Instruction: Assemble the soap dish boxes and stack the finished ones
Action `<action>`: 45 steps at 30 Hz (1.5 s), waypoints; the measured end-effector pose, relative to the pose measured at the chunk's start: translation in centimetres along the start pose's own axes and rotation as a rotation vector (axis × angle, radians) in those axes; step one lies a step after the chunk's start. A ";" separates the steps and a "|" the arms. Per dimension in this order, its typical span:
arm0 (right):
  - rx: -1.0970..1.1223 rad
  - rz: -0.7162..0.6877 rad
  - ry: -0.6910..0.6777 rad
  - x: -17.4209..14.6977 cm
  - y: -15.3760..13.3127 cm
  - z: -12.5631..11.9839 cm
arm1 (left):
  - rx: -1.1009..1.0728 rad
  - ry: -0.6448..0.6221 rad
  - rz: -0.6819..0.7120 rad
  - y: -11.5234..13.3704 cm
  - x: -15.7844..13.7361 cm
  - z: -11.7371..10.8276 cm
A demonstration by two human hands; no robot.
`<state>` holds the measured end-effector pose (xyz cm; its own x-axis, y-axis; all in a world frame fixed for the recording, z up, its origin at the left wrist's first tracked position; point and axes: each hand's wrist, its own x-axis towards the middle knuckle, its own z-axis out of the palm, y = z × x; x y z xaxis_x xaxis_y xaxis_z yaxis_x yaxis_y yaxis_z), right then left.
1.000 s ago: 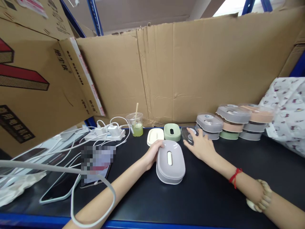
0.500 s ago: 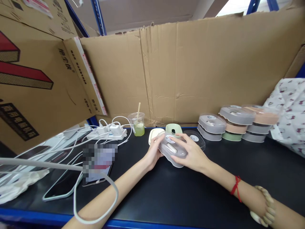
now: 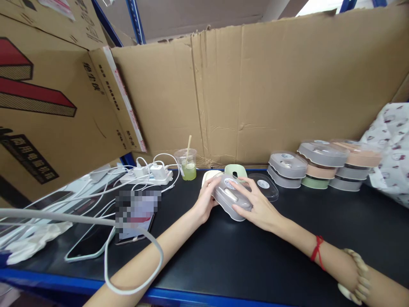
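Observation:
Between my hands is a grey plastic box with a clear lid (image 3: 234,204), tilted above the black tabletop, with a round label and a small white piece showing under the lid. My left hand (image 3: 206,198) grips its left end, the thumb on top. Across the right side of the lid lie the fingers of my right hand (image 3: 257,204), holding it too. Just behind are a cream piece (image 3: 208,175), partly hidden by my left hand, and a light green piece with a dark opening (image 3: 235,170). A loose clear lid (image 3: 268,187) lies to the right.
Stacked lidded boxes (image 3: 287,166) in grey, peach and green stand at the right, beside a white patterned bag (image 3: 391,145). A cup of green drink (image 3: 189,170), a power strip (image 3: 166,177), cables and phones (image 3: 91,243) occupy the left. Cardboard (image 3: 287,94) walls the back.
The view has shifted slightly, so everything sits a little further right. Both hands keep their hold on the grey box, which has barely moved.

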<state>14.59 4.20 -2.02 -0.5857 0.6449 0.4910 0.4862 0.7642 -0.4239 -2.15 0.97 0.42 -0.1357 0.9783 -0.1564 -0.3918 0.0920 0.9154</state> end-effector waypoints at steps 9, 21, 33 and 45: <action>-0.005 0.046 -0.089 -0.1 -0.1 0.0 | 0.024 0.110 -0.019 -0.1 0.3 -0.3; -0.115 -0.078 -0.013 -0.1 -0.2 -0.3 | -0.030 0.079 0.003 0.0 0.2 -0.2; -0.659 -0.179 0.633 1.7 3.4 -4.8 | 0.123 0.249 0.317 1.1 0.7 0.0; -0.774 0.159 0.666 1.1 9.1 -8.5 | 0.972 0.276 0.486 0.5 0.9 -0.9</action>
<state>23.88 11.90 1.12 -0.1152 0.4335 0.8938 0.9487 0.3148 -0.0304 -3.29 1.75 0.43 -0.3253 0.8860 0.3304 0.6185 -0.0649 0.7831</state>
